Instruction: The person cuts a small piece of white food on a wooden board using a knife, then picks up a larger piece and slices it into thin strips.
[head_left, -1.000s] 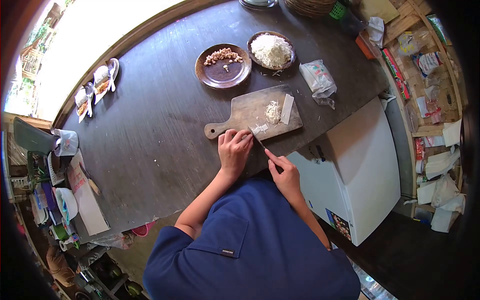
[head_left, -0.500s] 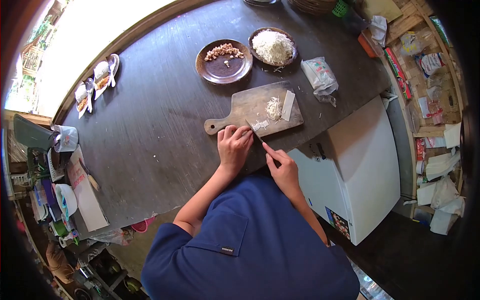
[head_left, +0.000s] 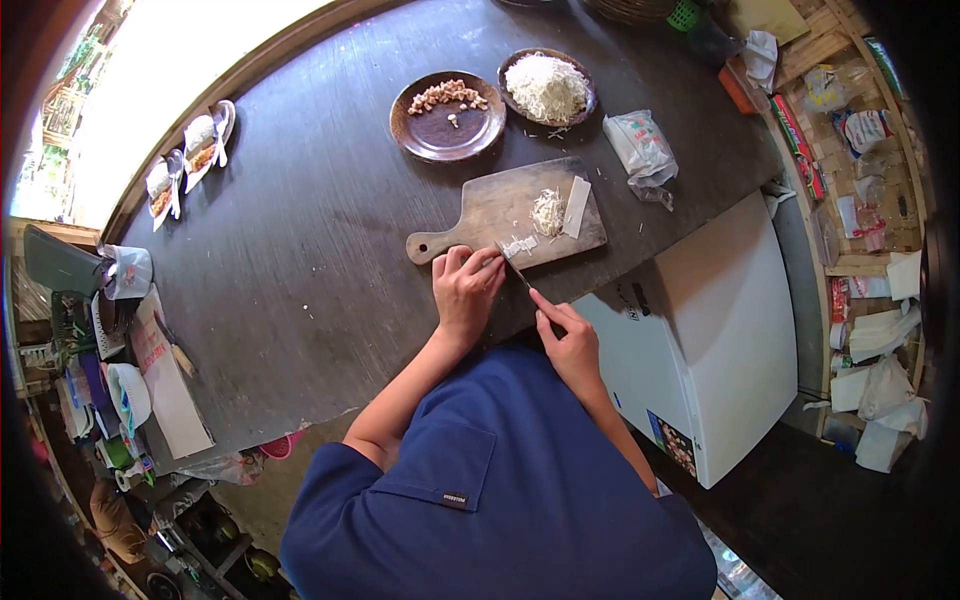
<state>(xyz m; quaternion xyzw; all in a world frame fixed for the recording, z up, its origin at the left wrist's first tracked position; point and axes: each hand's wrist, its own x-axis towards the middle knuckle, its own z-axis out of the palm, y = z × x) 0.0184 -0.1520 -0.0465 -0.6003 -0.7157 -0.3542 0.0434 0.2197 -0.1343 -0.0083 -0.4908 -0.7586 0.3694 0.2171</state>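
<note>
My right hand [head_left: 570,338] grips a small knife [head_left: 517,272] by its handle, and the blade slants over the near edge of the wooden cutting board [head_left: 490,205]. Beside the blade, my left hand [head_left: 466,290] has its fingers curled at the board's near edge; what they pinch is hidden. Small chopped white bits [head_left: 519,245] lie right by the blade. Farther right on the board are a little heap of white shreds [head_left: 547,212] and a flat white slab [head_left: 576,206].
Beyond the board stand a brown plate with pinkish-brown chunks [head_left: 447,118] and a bowl heaped with white shreds [head_left: 546,88]. A white plastic packet [head_left: 640,148] lies at right. Two wrapped food portions with spoons [head_left: 205,145] rest far left. A white freezer [head_left: 700,330] adjoins the table [head_left: 300,300].
The view has shifted slightly. Both hands stay at the board's near edge, with the knife in almost the same place.
</note>
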